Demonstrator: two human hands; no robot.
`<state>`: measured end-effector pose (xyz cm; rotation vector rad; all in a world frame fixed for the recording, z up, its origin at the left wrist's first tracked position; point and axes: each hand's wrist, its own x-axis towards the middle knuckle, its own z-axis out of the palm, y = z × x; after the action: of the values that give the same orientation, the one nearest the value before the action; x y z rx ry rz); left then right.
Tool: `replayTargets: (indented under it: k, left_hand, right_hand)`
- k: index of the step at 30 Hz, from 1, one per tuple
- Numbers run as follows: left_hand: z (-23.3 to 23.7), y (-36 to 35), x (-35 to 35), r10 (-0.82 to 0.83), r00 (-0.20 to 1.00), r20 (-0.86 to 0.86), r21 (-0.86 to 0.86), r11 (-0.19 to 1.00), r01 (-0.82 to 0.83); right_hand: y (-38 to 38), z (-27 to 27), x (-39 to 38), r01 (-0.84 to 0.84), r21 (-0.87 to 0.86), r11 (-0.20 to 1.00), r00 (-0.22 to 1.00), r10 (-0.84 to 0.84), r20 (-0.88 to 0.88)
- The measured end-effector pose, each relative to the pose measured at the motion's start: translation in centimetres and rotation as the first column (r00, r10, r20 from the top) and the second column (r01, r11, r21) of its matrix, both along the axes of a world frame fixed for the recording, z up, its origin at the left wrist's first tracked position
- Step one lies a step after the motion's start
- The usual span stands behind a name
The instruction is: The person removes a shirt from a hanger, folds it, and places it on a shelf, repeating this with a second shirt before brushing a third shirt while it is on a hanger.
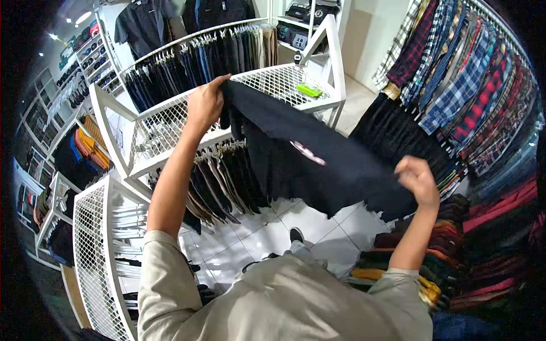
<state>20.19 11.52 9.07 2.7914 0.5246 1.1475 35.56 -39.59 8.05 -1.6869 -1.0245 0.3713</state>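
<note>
A black garment [318, 153] with a small white-and-red logo hangs stretched between my two hands in the air. My left hand [205, 103] pinches its upper left corner, above the white mesh rack. At its right end, my right hand [418, 181] is closed at the cloth's edge and a little blurred by motion. The lower edge droops unevenly over the tiled floor. Whether it is a shirt or another piece of clothing cannot be made out.
A white mesh-topped rack [165, 133] stands ahead, with a bright green item [309, 90] on it and trousers [205, 187] hanging below. Plaid shirts [472, 108] hang at the right, above folded clothes [449, 238]. Another mesh rack [94, 250] is at the left.
</note>
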Motion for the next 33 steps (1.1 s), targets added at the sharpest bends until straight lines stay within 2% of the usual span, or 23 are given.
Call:
replayTargets:
  k: [1, 2, 3, 4, 5, 8, 10, 12, 13, 14, 15, 16, 19, 20, 22, 23, 24, 25, 26, 28, 30, 31, 33]
  left_hand:
    - [0.7, -0.3, 0.3, -0.075, 0.996, -0.044, -0.240, 0.969, 0.063]
    - [0.7, -1.1, 0.6, -0.078, 0.996, -0.046, -0.239, 0.969, 0.065]
    - [0.6, -2.2, 1.0, -0.327, 0.932, 0.159, -0.500, 0.787, 0.361]
    - [0.5, -3.1, 1.2, -0.469, 0.781, 0.411, -0.640, 0.462, 0.614]
    - [0.5, -3.4, 1.3, -0.577, 0.714, 0.398, -0.585, 0.439, 0.681]
    - [1.3, -7.0, -0.6, -0.621, 0.604, 0.500, -0.742, 0.053, 0.668]
    - [1.7, -8.2, -2.1, -0.632, 0.533, 0.563, -0.742, -0.102, 0.663]
    - [1.7, -8.5, -3.6, -0.599, 0.511, 0.617, -0.726, -0.183, 0.662]
    - [1.7, -8.5, -4.5, -0.596, 0.518, 0.613, -0.728, -0.172, 0.663]
    - [1.8, -8.5, -5.5, -0.542, 0.516, 0.663, -0.710, -0.237, 0.663]
    - [1.8, -8.2, -6.3, -0.481, 0.516, 0.709, -0.685, -0.299, 0.664]
    - [1.6, -7.5, -7.1, -0.467, 0.528, 0.709, -0.686, -0.283, 0.671]
    - [1.0, -5.1, -10.5, -0.419, 0.523, 0.742, -0.655, -0.290, 0.698]
    - [1.1, -4.6, -11.9, -0.434, 0.575, 0.694, -0.697, -0.206, 0.687]
    - [-0.3, -2.6, -13.7, -0.471, 0.564, 0.678, -0.644, -0.012, 0.765]
    - [-0.9, -1.9, -14.7, -0.464, 0.574, 0.675, -0.649, -0.004, 0.761]
    - [-1.5, -1.3, -15.5, -0.412, 0.564, 0.716, -0.655, -0.115, 0.747]
    - [-1.6, -0.9, -16.0, -0.358, 0.555, 0.751, -0.647, -0.228, 0.728]
    - [-1.7, -0.8, -16.4, -0.359, 0.560, 0.747, -0.652, -0.228, 0.723]
    - [-1.4, -1.6, -16.7, -0.194, 0.741, 0.643, -0.740, 0.092, 0.666]
    - [-1.8, -1.2, -16.7, -0.143, 0.932, 0.332, -0.825, 0.435, 0.360]
    - [-1.7, -2.1, -16.2, -0.169, 0.951, 0.258, -0.831, 0.463, 0.308]
    - [-1.9, -3.8, -14.6, -0.203, 0.963, 0.179, -0.812, 0.522, 0.261]
  right_hand:
    - [0.4, -0.3, 0.2, -0.314, -0.027, 0.949, 0.948, 0.312, -0.066]
    - [1.2, -1.0, 0.3, -0.597, -0.031, 0.801, 0.797, 0.588, -0.139]
    - [2.4, -1.9, -0.4, -0.599, 0.018, 0.801, 0.771, 0.582, -0.260]
    - [4.2, -2.8, -1.4, -0.593, 0.069, 0.802, 0.730, 0.571, -0.376]
    - [6.4, -3.5, -2.1, -0.514, 0.114, 0.850, 0.788, 0.520, -0.330]
    - [13.9, -5.8, -2.3, -0.168, 0.199, 0.966, 0.962, 0.204, -0.179]
    - [19.2, -7.8, -1.2, 0.078, 0.256, 0.964, 0.990, -0.045, -0.133]
    - [23.1, -8.2, -1.8, 0.194, 0.291, 0.937, 0.937, -0.089, -0.337]
    - [24.1, -7.7, -2.2, 0.108, 0.300, 0.948, 0.896, 0.038, -0.443]
    - [25.2, -7.9, -2.5, 0.104, 0.249, 0.963, 0.839, 0.050, -0.542]
    - [26.3, -8.2, -3.1, 0.011, 0.327, 0.945, 0.815, 0.181, -0.551]
    - [27.2, -8.3, -3.6, -0.082, 0.401, 0.912, 0.775, 0.312, -0.550]
    - [29.3, -8.4, -4.3, -0.061, 0.508, 0.859, 0.831, 0.325, -0.451]
    - [30.6, -8.7, -3.4, 0.047, 0.539, 0.841, 0.800, 0.292, -0.525]
    - [31.0, -5.3, -4.3, 0.053, 0.620, 0.783, 0.796, 0.341, -0.499]
    - [31.4, -3.8, -4.8, 0.012, 0.631, 0.776, 0.899, 0.268, -0.347]
    - [31.9, -2.6, -5.1, -0.026, 0.636, 0.771, 0.966, 0.182, -0.181]
    - [32.4, -1.6, -5.0, -0.114, 0.637, 0.762, 0.971, 0.220, -0.090]
    - [33.0, -0.7, -5.2, -0.144, 0.608, 0.781, 0.963, 0.252, -0.095]
    - [34.2, 1.2, -6.0, -0.238, 0.576, 0.782, 0.969, 0.233, 0.084]
    - [35.0, 2.8, -6.8, -0.316, 0.515, 0.797, 0.946, 0.225, 0.232]
    - [35.4, 3.2, -7.0, -0.356, 0.476, 0.804, 0.926, 0.235, 0.295]
    - [36.1, 3.7, -8.0, -0.363, 0.441, 0.821, 0.928, 0.275, 0.251]
